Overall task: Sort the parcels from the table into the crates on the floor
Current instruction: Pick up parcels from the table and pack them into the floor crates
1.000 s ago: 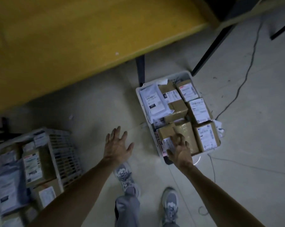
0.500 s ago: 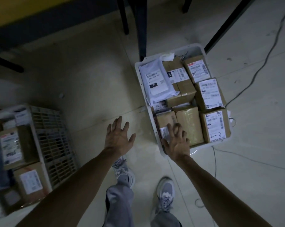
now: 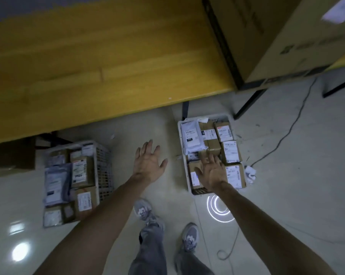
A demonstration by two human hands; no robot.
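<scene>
on the left, a lattice crate (image 3: 103, 171) is sitting on the pale floor (image 3: 306, 175), just by the near edge of the yellow table (image 3: 108, 66). it is holding a crowd of parcels. a bluish-grey mailer bag (image 3: 56, 181) is lying along its left side, and a brown box (image 3: 81, 171) with a white label is standing beside the bag. a second labelled box (image 3: 86, 201) is lying nearer the person, and small packets (image 3: 52, 215) are filling the near corner.

the left hand (image 3: 148, 163) is hovering over bare floor between the two crates, palm down, fingers straight and spread, holding nothing.

the right hand (image 3: 212, 173) is reaching over the near half of the white crate (image 3: 200, 191), with fingers straight and fanned out and gripping nothing. whether the fingertips are touching the parcels beneath cannot be told. this crate is packed close. a white bag (image 3: 192, 135) is lying at its far left, with two labelled cartons (image 3: 224, 132) side by side next to it. a carton (image 3: 231, 151) is sitting along the right wall, another carton (image 3: 235, 175) is filling the near right corner, and a narrow box (image 3: 194, 175) is showing just left of the hand.

a crumpled white scrap (image 3: 249, 173) is lying just beside the crate's right wall. a cable (image 3: 282, 139) is trailing across the floor. at the far right, a big cardboard box (image 3: 276, 36) is standing on the table.
</scene>
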